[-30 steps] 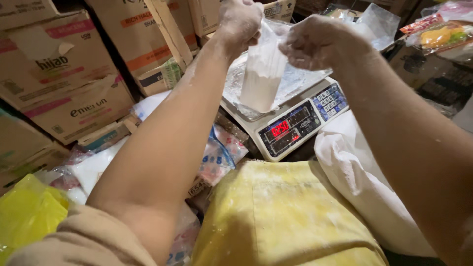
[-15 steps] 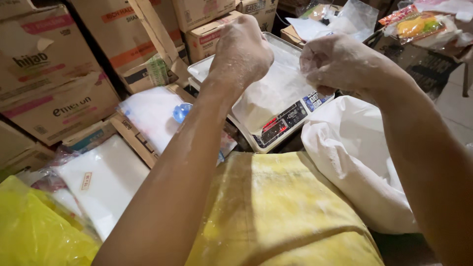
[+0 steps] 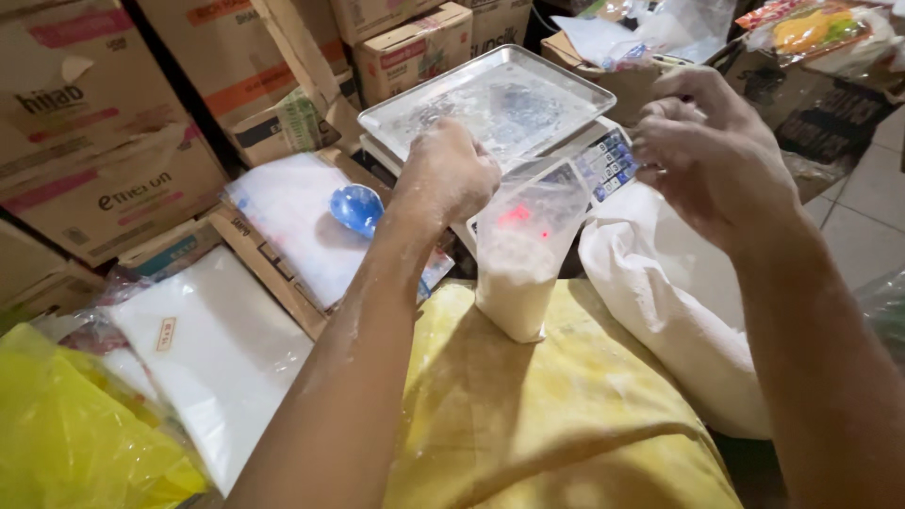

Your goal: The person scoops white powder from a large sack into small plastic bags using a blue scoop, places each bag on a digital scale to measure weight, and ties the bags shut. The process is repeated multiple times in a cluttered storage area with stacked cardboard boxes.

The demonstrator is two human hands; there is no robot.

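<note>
clear plastic bag of white powder [image 3: 517, 273] hangs upright from my left hand [image 3: 451, 174], its long axis vertical, its bottom resting on the yellow cloth [image 3: 528, 415] over my lap. the left hand is closed tight on the bag's top left corner. my right hand [image 3: 712, 155] is off to the right of the bag, apart from it, fingers half curled; i cannot tell whether they pinch anything. so the left is the nearer hand, the bag lying just below and to the right of it, in front of the silver tray [image 3: 485, 99] of the digital scale [image 3: 603, 160]. the white sack [image 3: 679, 311] sits to the right. half a second ago both hands were up over the tray; now the bag has come down off it and the tray is bare.
</note>
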